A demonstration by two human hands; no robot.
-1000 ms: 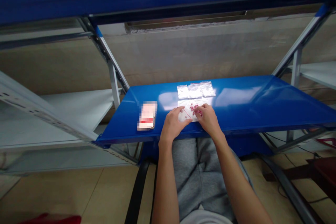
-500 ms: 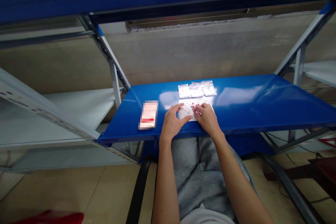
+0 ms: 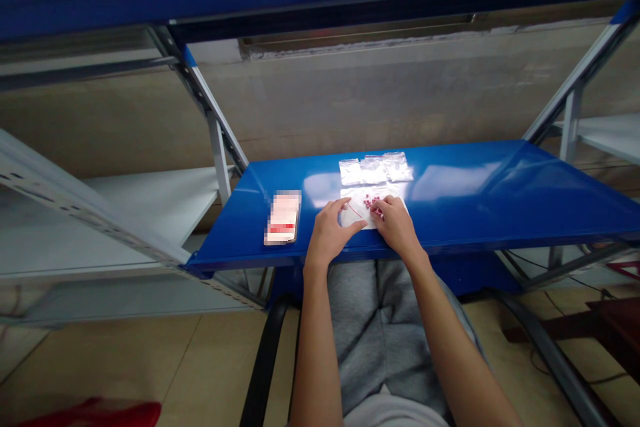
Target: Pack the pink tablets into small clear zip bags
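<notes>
On the blue shelf (image 3: pixel 465 193) lies a white sheet (image 3: pixel 363 203) with several small red pieces (image 3: pixel 371 201) scattered on it. My left hand (image 3: pixel 330 235) rests at the sheet's left edge, fingers curled, thumb and forefinger pinching a small clear bag with a red line (image 3: pixel 354 211). My right hand (image 3: pixel 397 225) sits at the sheet's right side, fingertips pinched over the red pieces; what they hold is too small to make out. Three small clear bags (image 3: pixel 375 170) lie in a row just behind the sheet.
A phone (image 3: pixel 283 217) lies on the shelf left of my hands. Grey metal uprights (image 3: pixel 217 147) frame the shelf, with white shelves to the left and right. A blue shelf hangs overhead. My grey-trousered legs are under the shelf's front edge.
My hands have stayed over the sheet, with only small finger shifts. The view has moved slightly.
</notes>
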